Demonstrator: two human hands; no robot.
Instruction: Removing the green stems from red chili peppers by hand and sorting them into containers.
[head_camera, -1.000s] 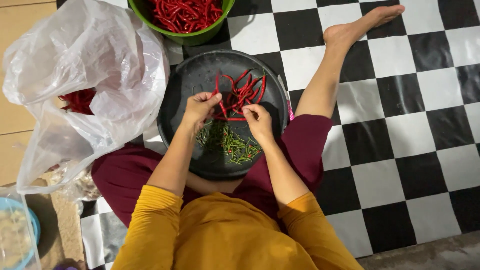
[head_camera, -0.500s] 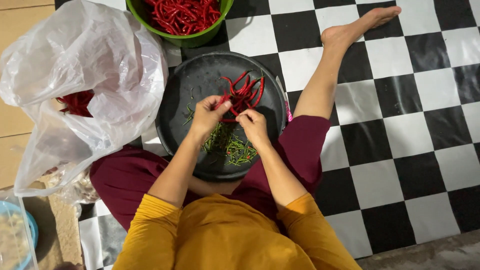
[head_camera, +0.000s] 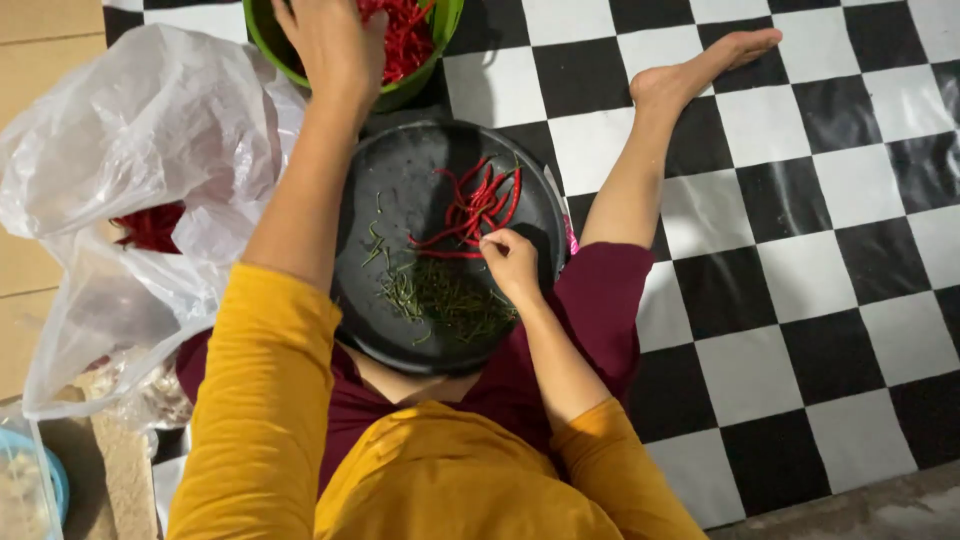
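The person is sitting on a black-and-white checkered floor (head_camera: 800, 280) with a round black tray (head_camera: 400, 200) resting on the lap.

The left hand (head_camera: 335, 45) is reaching up to 12 o'clock from the tray, into a green bowl (head_camera: 440, 30) of red chilies (head_camera: 405, 40). Its back is facing the camera and its fingers are curling down among the chilies; whether they are closing on one, I cannot tell.

The right hand (head_camera: 510, 262) is resting on the tray at about 3 o'clock from its middle, fingers drawn in narrow, with the fingertips touching the near end of a small heap of loose chilies (head_camera: 475, 205). Whether it is actually pinching a chili is too small to tell. That heap is lying in the upper right part of the tray, at about 1 o'clock from the tray's middle. A pile of green stems (head_camera: 445, 300) is lying at about 5 o'clock on the tray, just below the right hand.

At 9 o'clock from the tray a crumpled clear plastic bag (head_camera: 140, 140) is sitting on the floor, with more red chilies showing inside. The right leg is stretching out toward 1 o'clock, with the bare foot (head_camera: 700, 70) on the floor tiles.
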